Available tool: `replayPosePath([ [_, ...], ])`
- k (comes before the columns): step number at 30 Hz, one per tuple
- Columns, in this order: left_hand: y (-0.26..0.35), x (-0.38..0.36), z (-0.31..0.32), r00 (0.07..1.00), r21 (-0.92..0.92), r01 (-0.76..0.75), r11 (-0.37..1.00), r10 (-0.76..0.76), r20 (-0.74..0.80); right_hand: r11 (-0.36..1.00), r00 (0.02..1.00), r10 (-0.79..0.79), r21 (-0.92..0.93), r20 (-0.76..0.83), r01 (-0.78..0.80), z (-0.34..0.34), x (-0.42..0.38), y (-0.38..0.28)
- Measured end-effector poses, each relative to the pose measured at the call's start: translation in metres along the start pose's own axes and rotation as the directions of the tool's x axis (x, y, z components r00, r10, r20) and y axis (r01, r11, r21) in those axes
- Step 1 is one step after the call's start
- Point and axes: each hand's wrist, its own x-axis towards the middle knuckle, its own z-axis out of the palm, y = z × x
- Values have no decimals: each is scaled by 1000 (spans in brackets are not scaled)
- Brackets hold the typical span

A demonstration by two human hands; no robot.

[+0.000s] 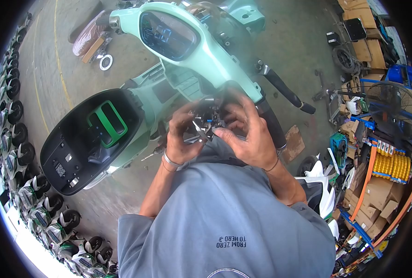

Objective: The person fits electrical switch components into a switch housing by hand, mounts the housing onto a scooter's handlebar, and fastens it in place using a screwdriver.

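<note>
Concrete workshop floor [294,51] surrounds the mint-green scooter [220,65], and just this side of it I have the left hand [182,134] and right hand [251,134] curled around a small dark part with shiny metal pieces [209,121], though blur hides some fingertips. I'd steady it with one hand, adjust with the other. Leftward, a long black open tub [62,153] holds a green plastic frame [102,123].

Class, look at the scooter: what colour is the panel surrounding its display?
Pale mint green; the panel shows best in the head view.
</note>
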Motion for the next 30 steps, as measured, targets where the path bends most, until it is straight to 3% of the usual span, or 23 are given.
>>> replayPosePath([
  [8,1,3,-1,999,29,-31,999,31,28,996,999,42,-81,-22,-44,1,-1,-6],
  [10,3,4,1,999,-149,32,988,-32,0,999,997,26,-24,-69,-28,4,0,-5],
  [14,7,2,12,987,-295,95,951,-129,-100,997,990,-32,-69,-139,22,14,-1,6],
  [16,8,0,14,971,-478,151,865,-222,-95,998,981,65,13,-184,-63,18,-3,6],
  [21,15,-1,17,937,-497,258,829,-341,-82,994,975,74,93,-212,-55,23,-7,15],
  [24,24,3,13,899,-644,360,675,-435,46,989,970,65,141,-236,-32,26,-8,17],
  [28,28,7,13,926,-697,311,646,-370,70,993,965,26,120,-262,5,27,-9,22],
  [30,21,3,9,912,-882,287,373,-387,134,993,967,6,114,-255,23,28,-10,25],
])
